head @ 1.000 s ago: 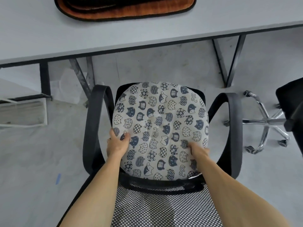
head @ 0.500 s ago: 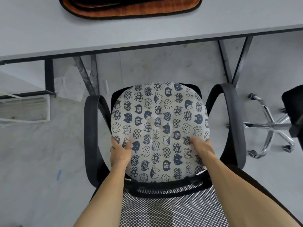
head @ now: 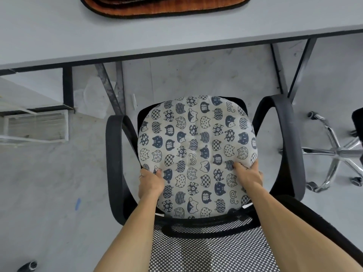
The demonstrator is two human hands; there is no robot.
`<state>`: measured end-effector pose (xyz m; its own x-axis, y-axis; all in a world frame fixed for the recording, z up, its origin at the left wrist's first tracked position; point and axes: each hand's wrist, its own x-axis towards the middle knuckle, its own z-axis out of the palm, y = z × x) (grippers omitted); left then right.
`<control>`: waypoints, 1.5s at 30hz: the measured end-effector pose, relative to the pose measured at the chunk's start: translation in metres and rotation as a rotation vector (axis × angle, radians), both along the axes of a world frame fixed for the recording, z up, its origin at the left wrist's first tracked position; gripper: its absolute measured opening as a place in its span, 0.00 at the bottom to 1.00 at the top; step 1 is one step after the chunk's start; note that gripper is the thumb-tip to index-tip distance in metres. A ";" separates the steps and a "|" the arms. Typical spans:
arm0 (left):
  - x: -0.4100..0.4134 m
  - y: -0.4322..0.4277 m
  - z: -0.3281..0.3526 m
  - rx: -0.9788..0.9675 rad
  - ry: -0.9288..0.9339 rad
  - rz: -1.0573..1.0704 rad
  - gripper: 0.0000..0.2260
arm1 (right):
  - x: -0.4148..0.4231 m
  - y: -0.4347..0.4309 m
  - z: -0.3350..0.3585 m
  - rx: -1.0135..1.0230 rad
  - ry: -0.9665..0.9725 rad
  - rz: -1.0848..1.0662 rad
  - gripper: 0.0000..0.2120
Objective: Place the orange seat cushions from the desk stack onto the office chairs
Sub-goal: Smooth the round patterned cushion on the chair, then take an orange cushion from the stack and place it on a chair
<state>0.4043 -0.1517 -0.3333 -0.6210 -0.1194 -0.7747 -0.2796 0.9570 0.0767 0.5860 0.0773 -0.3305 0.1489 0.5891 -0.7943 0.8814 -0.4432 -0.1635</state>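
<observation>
Cushion [head: 196, 154], round, cream fabric printed with dark blue cat faces, lies flat on the seat of a black office chair [head: 115, 163], between its two looped armrests. Left hand [head: 150, 183] rests at the cushion's near-left edge, fingers curled over the rim and pinching the fabric; a ring shows on one finger. Right hand [head: 248, 176] lies on the near-right part of the cushion, fingers [head: 238, 165] spread and pressed flat on the top surface, thumb side toward the rim; whether it grips the edge cannot be told. Both forearms reach over the mesh backrest [head: 212, 250], which sits nearer the camera than the hands. Beyond the fingertips, past the cushion's far edge, stands a grey desk [head: 176, 36]. Orange cushion stack [head: 167, 4], dark-edged, lies on the desk top at the upper frame border, well apart from both hands. To the right of the right hand, beyond the armrest, a chrome star base [head: 337, 154] of a second chair stands on the grey floor.
</observation>
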 end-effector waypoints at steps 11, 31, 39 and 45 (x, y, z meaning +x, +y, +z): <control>-0.001 0.001 0.011 -0.016 -0.037 0.043 0.31 | -0.007 0.005 0.005 -0.027 -0.079 0.027 0.46; -0.053 0.063 0.401 0.421 0.285 -0.906 0.19 | -0.076 -0.026 0.387 0.414 0.363 1.069 0.22; -0.149 0.055 0.490 0.380 0.584 -0.832 0.19 | -0.154 0.003 0.471 0.637 0.450 1.110 0.22; -0.231 0.074 0.477 0.321 0.580 -0.837 0.18 | -0.230 0.016 0.457 0.628 0.400 1.061 0.24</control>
